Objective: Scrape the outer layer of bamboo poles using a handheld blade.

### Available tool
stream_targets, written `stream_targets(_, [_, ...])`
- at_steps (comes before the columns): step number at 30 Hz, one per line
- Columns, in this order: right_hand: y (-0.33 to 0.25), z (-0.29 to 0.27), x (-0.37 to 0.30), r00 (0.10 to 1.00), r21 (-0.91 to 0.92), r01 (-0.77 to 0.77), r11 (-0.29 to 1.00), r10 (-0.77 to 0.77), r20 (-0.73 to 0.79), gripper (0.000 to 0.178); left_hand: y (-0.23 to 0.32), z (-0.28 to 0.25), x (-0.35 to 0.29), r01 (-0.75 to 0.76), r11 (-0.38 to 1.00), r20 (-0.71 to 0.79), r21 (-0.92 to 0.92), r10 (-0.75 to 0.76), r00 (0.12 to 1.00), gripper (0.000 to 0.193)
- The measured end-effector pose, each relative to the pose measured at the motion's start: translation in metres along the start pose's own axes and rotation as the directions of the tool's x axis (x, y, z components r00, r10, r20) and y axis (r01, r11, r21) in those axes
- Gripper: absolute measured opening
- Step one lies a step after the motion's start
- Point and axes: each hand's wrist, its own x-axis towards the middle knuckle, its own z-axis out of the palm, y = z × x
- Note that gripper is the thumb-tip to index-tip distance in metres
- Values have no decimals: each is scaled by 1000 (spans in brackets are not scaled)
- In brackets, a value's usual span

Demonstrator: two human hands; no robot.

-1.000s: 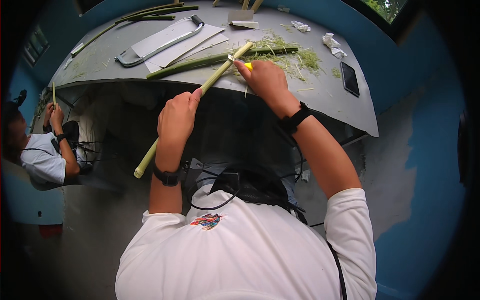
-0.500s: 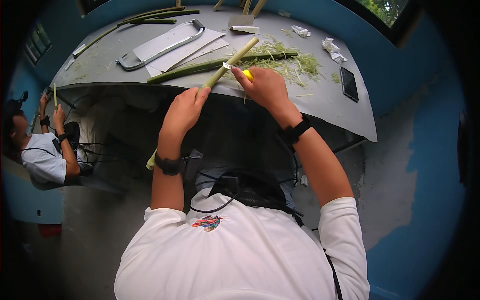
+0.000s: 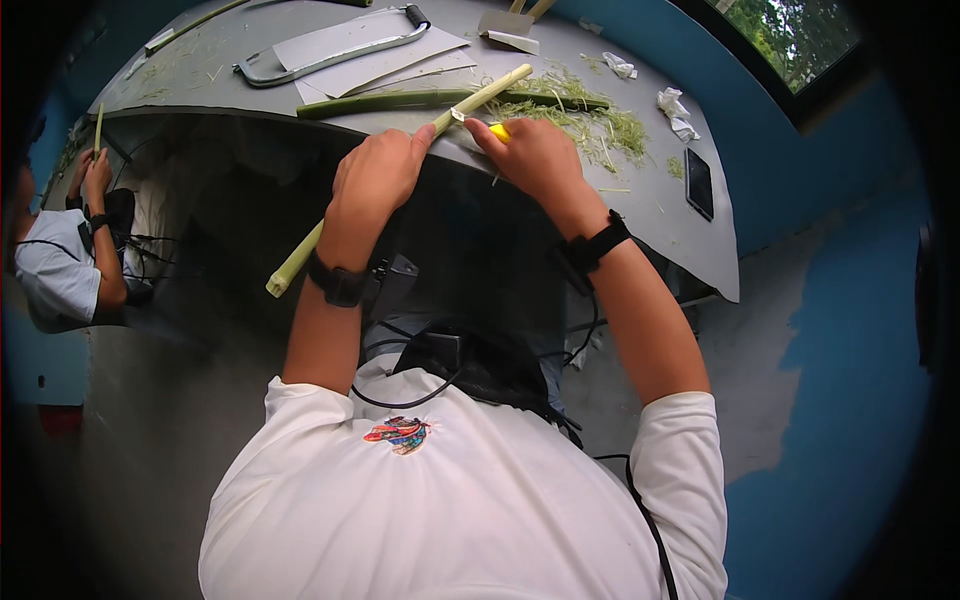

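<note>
From above the person's head, the left hand (image 3: 378,172) is closed around a long pale green stalk (image 3: 470,103), gripping it near its middle just at the near edge of the grey table (image 3: 660,215). The stalk runs on a slant: its lower end (image 3: 278,285) hangs off the near edge, below the wrist with the black watch, and its upper end lies over the table top, pointing toward the far side. The right hand (image 3: 535,158) is closed on a small yellow-handled tool (image 3: 499,131), whose tip meets the stalk just beyond the left hand's fingers (image 3: 418,140).

Behind the hands a darker green stalk (image 3: 400,100) lies across the table, touching or nearly touching the pale one. A heap of green shavings (image 3: 590,115) spreads to the right of it. Further back are sheets of grey paper (image 3: 375,62) with a hacksaw (image 3: 320,55) lying on them. Toward the right edge lie crumpled white scraps (image 3: 675,105) and a dark phone (image 3: 698,183).

At the table's left corner another person (image 3: 60,260) in a white shirt holds a thin stalk (image 3: 98,125) upright.
</note>
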Motion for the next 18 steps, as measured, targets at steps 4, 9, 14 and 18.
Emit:
stream_targets(4, [-4, 8, 1, 997, -22, -74, 997, 74, -28, 84, -6, -1, -4, 6, 998, 10, -68, -5, 1000, 82])
stream_targets(9, [-4, 10, 7, 982, -23, -184, 983, 183, -53, 84, -4, -6, -15, 57, 996, 51, -71, -53, 997, 84])
stream_targets(14, [-2, 11, 5, 976, -56, -208, 976, 203, -80, 82, -20, -17, -27, 75, 993, 87, -86, -68, 994, 84])
stream_targets(18, [-2, 9, 0, 965, 3, -193, 981, 191, -179, 78, -33, -21, -25, 53, 993, 47, -106, -49, 998, 75])
